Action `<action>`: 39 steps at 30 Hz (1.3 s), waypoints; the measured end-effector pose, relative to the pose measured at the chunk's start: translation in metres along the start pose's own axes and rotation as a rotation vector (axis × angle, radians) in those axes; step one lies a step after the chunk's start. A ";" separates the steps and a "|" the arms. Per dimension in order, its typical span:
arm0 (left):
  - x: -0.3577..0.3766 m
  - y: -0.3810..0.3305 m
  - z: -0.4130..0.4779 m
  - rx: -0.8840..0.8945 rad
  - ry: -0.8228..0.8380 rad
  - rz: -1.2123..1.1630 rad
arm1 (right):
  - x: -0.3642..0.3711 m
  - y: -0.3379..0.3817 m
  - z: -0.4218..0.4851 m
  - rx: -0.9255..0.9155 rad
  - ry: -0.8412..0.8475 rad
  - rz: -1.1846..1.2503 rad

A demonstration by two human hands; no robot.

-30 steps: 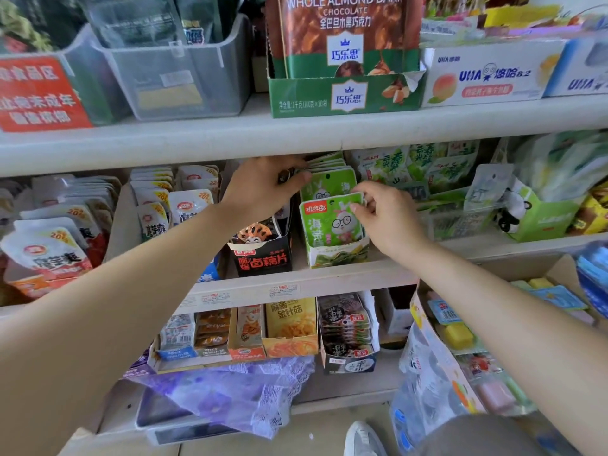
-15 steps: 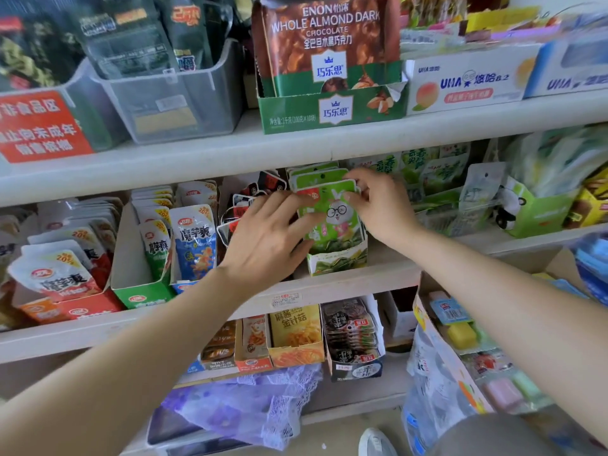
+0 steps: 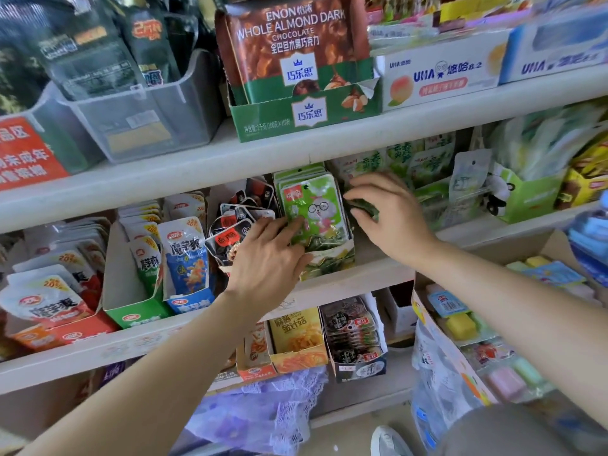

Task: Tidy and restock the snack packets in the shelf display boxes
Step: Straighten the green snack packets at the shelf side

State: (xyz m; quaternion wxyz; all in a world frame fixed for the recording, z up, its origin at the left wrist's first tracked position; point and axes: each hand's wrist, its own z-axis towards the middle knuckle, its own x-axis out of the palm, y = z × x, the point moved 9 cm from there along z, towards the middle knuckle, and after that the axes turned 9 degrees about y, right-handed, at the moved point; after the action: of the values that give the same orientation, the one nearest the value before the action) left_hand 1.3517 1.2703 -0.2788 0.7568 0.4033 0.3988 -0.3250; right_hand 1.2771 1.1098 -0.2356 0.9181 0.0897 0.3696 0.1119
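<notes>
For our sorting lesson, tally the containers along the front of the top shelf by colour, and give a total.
clear grey bins: 2
green box: 1
white box: 1
blue box: 1
Total: 5

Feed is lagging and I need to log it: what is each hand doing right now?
Left hand: open, straight fingers pressing the front green rabbit packet.
Right hand: closed round a dark green packet.
</notes>
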 end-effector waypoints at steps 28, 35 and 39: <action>-0.025 -0.041 0.035 -0.355 0.204 -0.518 | -0.038 -0.076 -0.019 0.202 0.362 -0.274; -0.019 -0.067 0.013 -0.303 0.011 -0.773 | -0.056 -0.069 -0.027 0.275 0.216 -0.215; -0.016 -0.076 0.019 -0.306 -0.081 -0.849 | -0.068 -0.057 -0.033 0.315 0.112 -0.173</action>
State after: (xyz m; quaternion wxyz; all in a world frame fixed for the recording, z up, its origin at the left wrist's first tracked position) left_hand 1.2887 1.2209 -0.2852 0.6223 0.0745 0.5423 -0.5596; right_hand 1.2142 1.0389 -0.2285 0.8769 0.1935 0.4395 -0.0220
